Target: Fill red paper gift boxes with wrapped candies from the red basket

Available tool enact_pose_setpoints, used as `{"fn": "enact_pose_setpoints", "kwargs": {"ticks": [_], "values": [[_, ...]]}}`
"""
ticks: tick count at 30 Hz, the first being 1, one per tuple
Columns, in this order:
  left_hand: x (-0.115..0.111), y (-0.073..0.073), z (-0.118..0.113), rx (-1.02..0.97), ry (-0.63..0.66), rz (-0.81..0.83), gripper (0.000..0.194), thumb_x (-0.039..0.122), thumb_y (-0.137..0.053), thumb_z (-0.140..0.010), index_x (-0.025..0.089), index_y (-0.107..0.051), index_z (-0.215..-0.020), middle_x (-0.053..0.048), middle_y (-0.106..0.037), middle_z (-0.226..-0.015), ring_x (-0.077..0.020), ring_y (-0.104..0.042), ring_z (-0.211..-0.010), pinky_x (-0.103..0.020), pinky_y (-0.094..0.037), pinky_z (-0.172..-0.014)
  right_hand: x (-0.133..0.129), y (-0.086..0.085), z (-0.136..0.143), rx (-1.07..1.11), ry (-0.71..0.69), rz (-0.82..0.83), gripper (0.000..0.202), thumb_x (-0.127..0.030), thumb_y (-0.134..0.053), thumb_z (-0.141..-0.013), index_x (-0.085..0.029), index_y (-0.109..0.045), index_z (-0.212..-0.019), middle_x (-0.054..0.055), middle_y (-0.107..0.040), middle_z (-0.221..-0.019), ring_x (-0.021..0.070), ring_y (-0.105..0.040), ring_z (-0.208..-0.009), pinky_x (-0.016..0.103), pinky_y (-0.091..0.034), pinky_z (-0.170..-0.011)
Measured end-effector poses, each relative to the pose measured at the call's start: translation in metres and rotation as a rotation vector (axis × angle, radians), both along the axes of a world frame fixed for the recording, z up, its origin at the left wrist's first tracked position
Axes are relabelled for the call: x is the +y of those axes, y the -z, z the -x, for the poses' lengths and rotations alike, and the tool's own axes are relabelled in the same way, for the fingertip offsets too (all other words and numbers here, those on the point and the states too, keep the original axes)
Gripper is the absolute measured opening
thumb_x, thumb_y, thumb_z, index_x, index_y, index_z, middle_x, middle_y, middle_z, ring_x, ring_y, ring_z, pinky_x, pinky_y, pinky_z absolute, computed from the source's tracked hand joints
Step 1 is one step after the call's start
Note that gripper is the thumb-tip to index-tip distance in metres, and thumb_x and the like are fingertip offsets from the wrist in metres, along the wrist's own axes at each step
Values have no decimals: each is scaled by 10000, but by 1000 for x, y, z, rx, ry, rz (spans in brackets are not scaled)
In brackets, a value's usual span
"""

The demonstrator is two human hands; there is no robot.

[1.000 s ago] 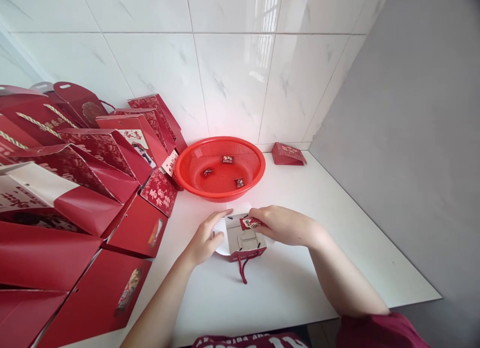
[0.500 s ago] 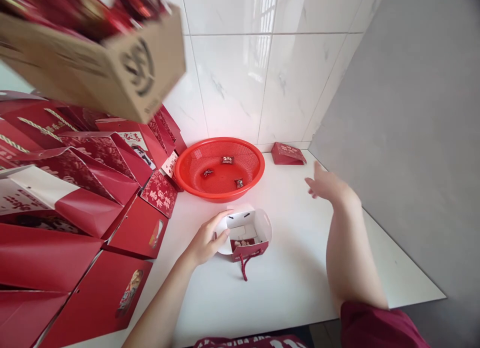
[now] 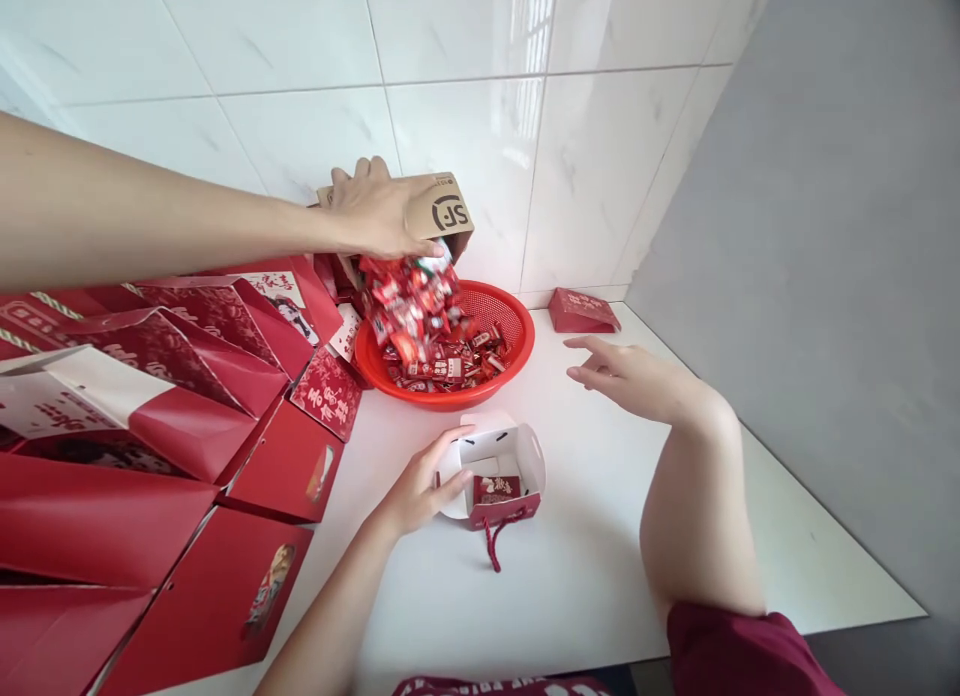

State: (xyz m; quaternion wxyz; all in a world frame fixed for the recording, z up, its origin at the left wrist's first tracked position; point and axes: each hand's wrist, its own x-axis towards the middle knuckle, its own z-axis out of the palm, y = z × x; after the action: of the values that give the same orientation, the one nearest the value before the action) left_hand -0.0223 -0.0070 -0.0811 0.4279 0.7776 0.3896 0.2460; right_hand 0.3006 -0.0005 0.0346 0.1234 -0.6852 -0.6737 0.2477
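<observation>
My left hand (image 3: pixel 427 484) grips the left side of a small open gift box (image 3: pixel 504 506), thumb over its edge and fingers behind. The box is white inside and dark red outside, with a cord handle hanging at the front. A red packet (image 3: pixel 496 489) lies inside it. Above the table, bent at the wrist, my right hand (image 3: pixel 619 371) is empty with fingers apart. It is to the right of a red plastic basket (image 3: pixel 517 351), which holds many wrapped candies (image 3: pixel 450 366).
Another person's hand (image 3: pixel 375 211) tips a cardboard box (image 3: pixel 442 201), spilling candies into the basket. Several red gift bags (image 3: pixel 247 446) crowd the left side. A folded red box (image 3: pixel 585 311) lies by the tiled wall (image 3: pixel 465 126); a grey panel (image 3: pixel 787 276) bounds the right.
The cardboard box came down from the upper left and is now tipped over the basket. Candies have filled much of the basket. My right hand moved slightly left.
</observation>
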Motion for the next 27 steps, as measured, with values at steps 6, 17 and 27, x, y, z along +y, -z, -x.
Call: {"fn": "enact_pose_setpoints", "kwargs": {"ticks": [6, 17, 27], "values": [[-1, -4, -2, -2, 4, 32, 558, 456, -540, -926, 232, -421, -1424, -75, -495, -1455, -272, -457, -1340, -395, -340, -1137, 2, 5, 2, -23, -11, 33, 499, -515, -418, -943, -303, -457, -1394, 55, -675, -1210, 243, -658, -992, 336, -514, -757], [-2, 0, -2, -1, -9, 13, 579, 465, -533, -926, 230, -412, -1441, -78, -520, -1429, -279, -490, -1304, -397, -379, -1105, 8, 15, 13, -32, -23, 14, 470, -480, -413, -955, -273, -473, -1373, 74, -667, -1208, 249, -649, -995, 338, -509, -744], [-2, 2, 2, -24, 4, -7, 583, 460, -537, -923, 222, -411, -1440, -95, -478, -1473, -267, -450, -1356, -411, -342, -1143, 110, 27, 91, -110, -399, -242, 363, -310, -606, -884, -170, -579, -1218, 145, -577, -1277, 277, -564, -1159, 342, -448, -934]]}}
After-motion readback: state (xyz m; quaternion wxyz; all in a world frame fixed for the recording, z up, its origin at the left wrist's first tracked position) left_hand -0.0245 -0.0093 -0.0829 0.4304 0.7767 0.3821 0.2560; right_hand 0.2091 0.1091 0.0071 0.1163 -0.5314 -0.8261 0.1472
